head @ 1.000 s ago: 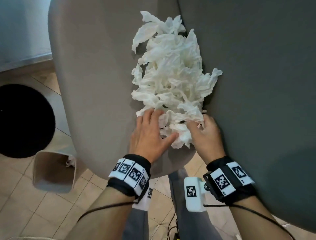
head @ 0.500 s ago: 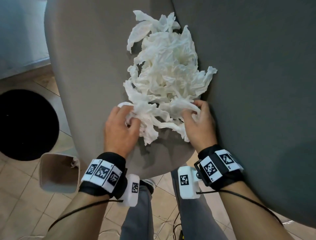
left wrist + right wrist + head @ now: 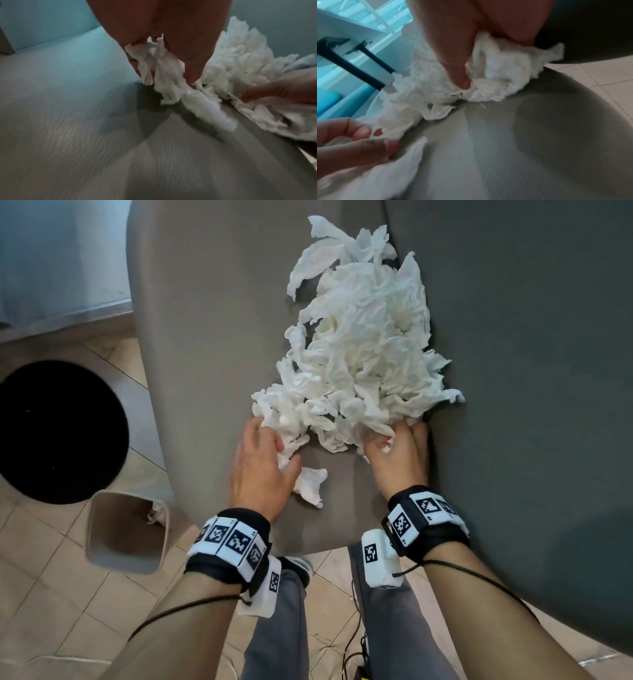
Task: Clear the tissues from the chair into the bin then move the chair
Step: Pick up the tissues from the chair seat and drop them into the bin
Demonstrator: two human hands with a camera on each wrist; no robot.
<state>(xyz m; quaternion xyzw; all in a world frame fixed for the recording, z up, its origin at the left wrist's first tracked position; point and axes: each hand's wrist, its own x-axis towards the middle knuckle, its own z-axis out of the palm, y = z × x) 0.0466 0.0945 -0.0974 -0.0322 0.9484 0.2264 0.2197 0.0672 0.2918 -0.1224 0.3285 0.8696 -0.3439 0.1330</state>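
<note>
Tissues (image 3: pixel 359 354) heap runs lengthwise along chair (image 3: pixel 212 337) seat, near end in both hands' grip.

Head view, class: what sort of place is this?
Probably a lounge or waiting area, not certainly. A large grey upholstered chair stands on a beige tiled floor, a small beige square bin beside it, and a black round base, perhaps a table's, nearby.
</note>
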